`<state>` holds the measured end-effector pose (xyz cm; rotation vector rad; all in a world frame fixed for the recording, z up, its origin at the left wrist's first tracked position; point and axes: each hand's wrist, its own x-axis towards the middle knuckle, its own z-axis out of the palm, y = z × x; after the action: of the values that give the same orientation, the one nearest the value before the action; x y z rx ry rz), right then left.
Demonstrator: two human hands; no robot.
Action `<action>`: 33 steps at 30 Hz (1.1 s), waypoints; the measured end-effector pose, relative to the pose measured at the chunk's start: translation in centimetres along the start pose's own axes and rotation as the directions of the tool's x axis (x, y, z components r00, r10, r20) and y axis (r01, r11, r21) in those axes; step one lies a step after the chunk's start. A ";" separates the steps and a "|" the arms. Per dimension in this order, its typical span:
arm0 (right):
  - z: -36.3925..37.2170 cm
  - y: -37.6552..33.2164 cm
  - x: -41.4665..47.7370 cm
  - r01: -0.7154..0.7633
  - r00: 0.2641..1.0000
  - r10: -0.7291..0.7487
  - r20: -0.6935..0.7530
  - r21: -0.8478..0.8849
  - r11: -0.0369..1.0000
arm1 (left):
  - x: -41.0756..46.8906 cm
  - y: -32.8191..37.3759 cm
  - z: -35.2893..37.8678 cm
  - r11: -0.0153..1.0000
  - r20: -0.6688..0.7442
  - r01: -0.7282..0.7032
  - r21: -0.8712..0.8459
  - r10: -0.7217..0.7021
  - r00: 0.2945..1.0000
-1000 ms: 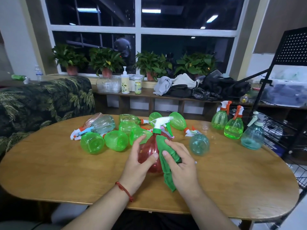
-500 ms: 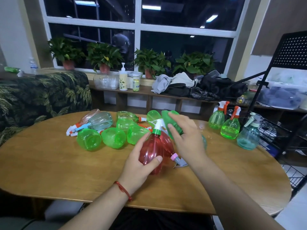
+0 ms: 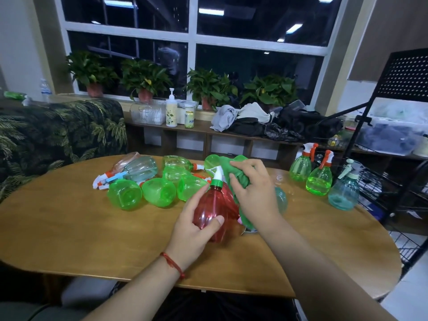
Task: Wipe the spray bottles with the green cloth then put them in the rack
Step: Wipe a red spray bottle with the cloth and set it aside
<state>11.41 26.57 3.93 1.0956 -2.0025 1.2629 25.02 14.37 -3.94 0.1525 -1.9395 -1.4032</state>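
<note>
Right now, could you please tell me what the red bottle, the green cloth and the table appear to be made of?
The red bottle: likely thin plastic, glossy and see-through, with ribs catching the light. The green cloth: soft fabric, matte, bunching into folds; fibre unclear. The table: wood or wood-look veneer, smooth, slight sheen, visible grain.

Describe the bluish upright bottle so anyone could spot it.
Start at the black rack on the right. Three bottles stand upright at the table end beside it; the bluish bottle is nearest the rack. Its neighbours are bright green with orange triggers.
</note>
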 end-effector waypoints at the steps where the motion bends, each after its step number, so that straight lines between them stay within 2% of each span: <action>1: 0.2 -0.4 -0.5 -0.031 0.999 0.032 -0.020 0.042 0.999 | 0.0 0.0 -0.1 1.000 -0.011 -0.008 0.002 0.008 1.000; 4: 0.6 -0.9 -1.5 -0.167 0.986 0.167 0.016 0.201 0.965 | 0.0 0.2 -0.3 1.000 -0.091 -0.016 -0.027 0.013 0.996; 6: 0.6 -1.0 -1.8 -0.333 0.941 0.291 0.171 0.323 0.886 | 0.2 0.4 -0.7 0.997 -0.156 -0.011 -0.077 -0.001 0.988; 8: 0.5 -0.7 -1.3 -0.455 0.890 0.392 0.232 0.420 0.785 | 0.2 0.5 -0.9 0.995 -0.177 -0.018 -0.095 0.001 0.984; 12: -0.4 -0.8 0.1 -0.439 0.889 0.433 0.150 0.548 0.712 | -0.1 0.5 -0.5 0.998 -0.133 -0.028 -0.065 0.019 0.991; 15: -0.1 -1.4 -0.1 -0.481 0.874 0.411 0.260 0.587 0.651 | -0.1 0.7 -0.6 0.996 -0.118 -0.029 -0.079 0.019 0.993; 20: -0.7 -1.2 -0.3 -0.614 0.784 0.469 0.407 0.618 0.491 | -0.2 0.9 -0.7 0.993 -0.143 -0.049 -0.106 0.034 0.989; 23: -1.8 -0.7 -1.6 -0.662 0.749 0.466 0.472 0.551 0.508 | -0.1 1.3 -0.8 0.987 -0.221 -0.070 -0.143 0.037 0.975; 25: -2.6 -0.7 -2.9 -0.662 0.750 0.454 0.482 0.527 0.533 | -0.1 1.7 -0.5 0.986 -0.219 -0.074 -0.152 0.040 0.975; 26: -2.9 -0.8 -3.5 -0.674 0.739 0.452 0.499 0.541 0.504 | -0.2 2.0 -0.2 0.986 -0.206 -0.075 -0.152 0.042 0.978; 28: -3.7 -1.2 -4.3 -0.692 0.722 0.450 0.525 0.560 0.457 | -0.2 2.2 0.7 0.989 -0.171 -0.074 -0.127 0.052 0.984; 29: -4.1 -1.2 -4.6 -0.684 0.729 0.451 0.515 0.562 0.464 | -0.1 2.4 1.1 0.992 -0.144 -0.073 -0.103 0.058 0.988; 33: -6.9 -0.5 -5.0 -0.632 0.767 0.502 0.400 0.608 0.481 | 1.8 4.5 2.7 0.995 0.040 -0.081 0.055 0.079 0.996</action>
<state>14.61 34.50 3.28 0.8451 -2.1197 2.5731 23.48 17.40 0.46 0.0740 -1.9953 -1.3090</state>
